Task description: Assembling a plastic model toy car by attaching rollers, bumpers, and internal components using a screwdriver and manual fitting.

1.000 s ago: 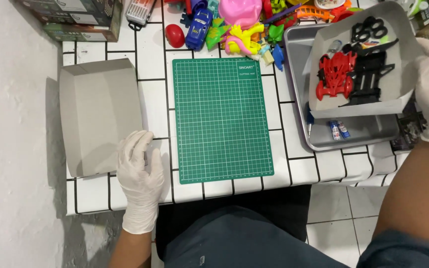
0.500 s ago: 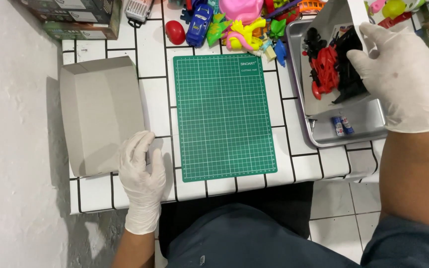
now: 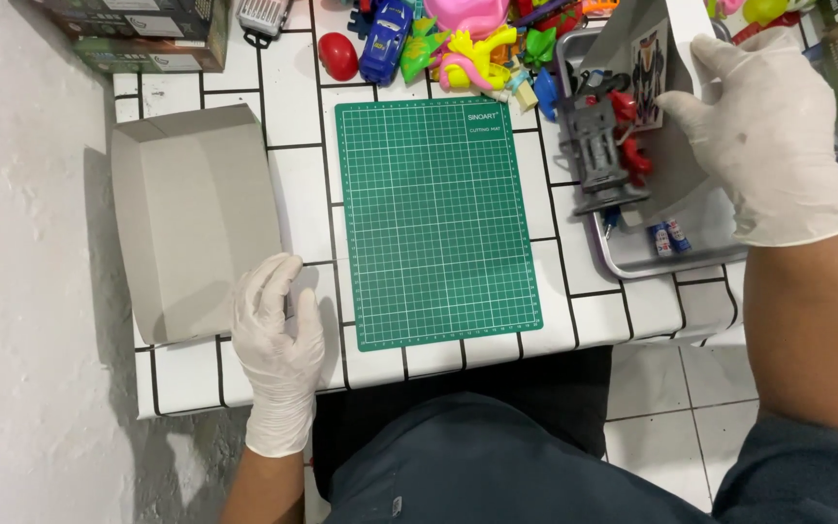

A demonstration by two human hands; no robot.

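Grey cardboard tray [image 3: 666, 146], tipped steeply toward the green cutting mat [image 3: 435, 218], is held up at the right side of the white tiled table [image 3: 293, 184] by the right hand [image 3: 763, 136]. That gloved hand grips the tray's raised far edge, fingers spread over its back, so the tray sits directly under and to the left of the palm. Red and dark grey toy parts [image 3: 605, 146] slide down the tilted inside toward its lower lip, which hangs above the metal baking pan [image 3: 691, 254] and just beside the mat's right edge. A few small tubes lie in the bottom of that pan.

Across the table, the left hand [image 3: 278, 330] lies flat and open on the tiles, gripping nothing, its fingertips touching the near right corner of a second, empty grey cardboard box lid [image 3: 191, 218]. This lid rests well apart from the tilted tray, with the mat between them.

Along the far edge of the table sits a heap of bright plastic toys [image 3: 458, 39]: a blue car, a red egg shape, pink, yellow and green pieces. A dark printed carton [image 3: 143, 29] stands at the far left corner.
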